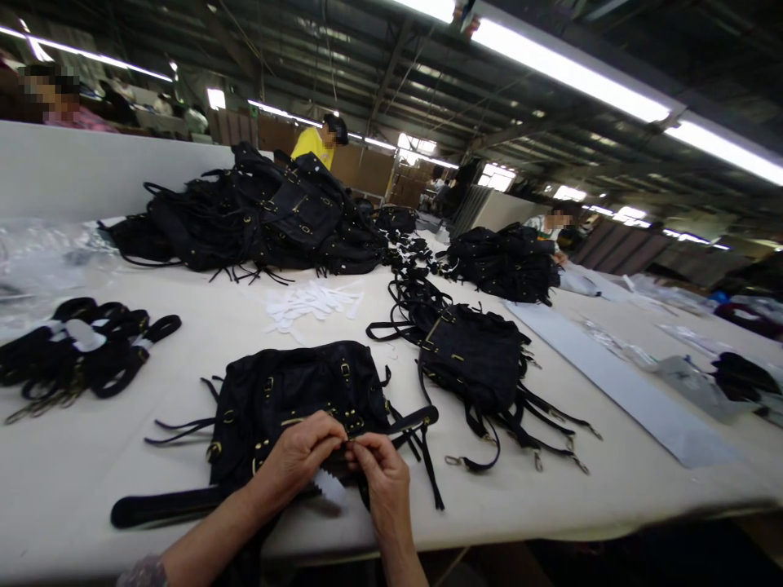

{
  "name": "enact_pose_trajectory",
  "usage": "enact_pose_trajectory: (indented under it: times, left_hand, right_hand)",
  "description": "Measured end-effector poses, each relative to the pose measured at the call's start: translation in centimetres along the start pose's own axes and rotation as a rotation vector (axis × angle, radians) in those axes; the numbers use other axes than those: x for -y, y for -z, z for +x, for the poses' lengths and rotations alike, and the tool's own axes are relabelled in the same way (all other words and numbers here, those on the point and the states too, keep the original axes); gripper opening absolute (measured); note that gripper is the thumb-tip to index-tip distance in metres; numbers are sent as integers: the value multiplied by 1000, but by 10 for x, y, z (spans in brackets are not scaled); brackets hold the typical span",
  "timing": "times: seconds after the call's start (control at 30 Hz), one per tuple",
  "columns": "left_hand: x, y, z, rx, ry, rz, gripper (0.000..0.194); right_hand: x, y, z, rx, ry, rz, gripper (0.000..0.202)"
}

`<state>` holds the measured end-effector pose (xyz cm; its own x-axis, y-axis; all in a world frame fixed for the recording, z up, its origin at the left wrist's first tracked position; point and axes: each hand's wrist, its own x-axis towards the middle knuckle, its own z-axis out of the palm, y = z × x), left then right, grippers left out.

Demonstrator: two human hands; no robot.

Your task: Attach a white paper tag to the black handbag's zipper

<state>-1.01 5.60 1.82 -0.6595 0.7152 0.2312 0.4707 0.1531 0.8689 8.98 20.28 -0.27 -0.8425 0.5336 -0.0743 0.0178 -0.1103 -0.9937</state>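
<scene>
A black bag [299, 379] with brass buckles and studs lies on the table right in front of me. At its near edge my left hand [303, 452] and my right hand [382, 477] meet, thumbs and fingertips pinched together. Between them is a narrow black strap [347, 443]; my fingers cover most of it. A white tag [330, 489] with a jagged edge hangs just below my fingers, partly blurred. One padded black strap [165, 507] sticks out to the left of the bag, and another [413, 418] to the right.
A second black bag [471, 350] with clip straps lies to the right. Coiled black straps [91, 342] lie left; white paper tags [311, 302] lie behind. Bag heaps [275, 216] rise farther back. A pale board [617, 379] runs along the right. Co-workers stand beyond.
</scene>
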Motion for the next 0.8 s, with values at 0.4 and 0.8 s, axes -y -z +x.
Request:
enact_pose_trajectory:
  times: [0.4,0.8]
  left_hand:
    - [14,-7,12,-98,207,-202,21]
    - [2,-11,5,-37,269,-283,24]
  right_hand:
    - [4,-4,1,86,45,-25,22]
    - [0,-6,15,130,-56,1,25]
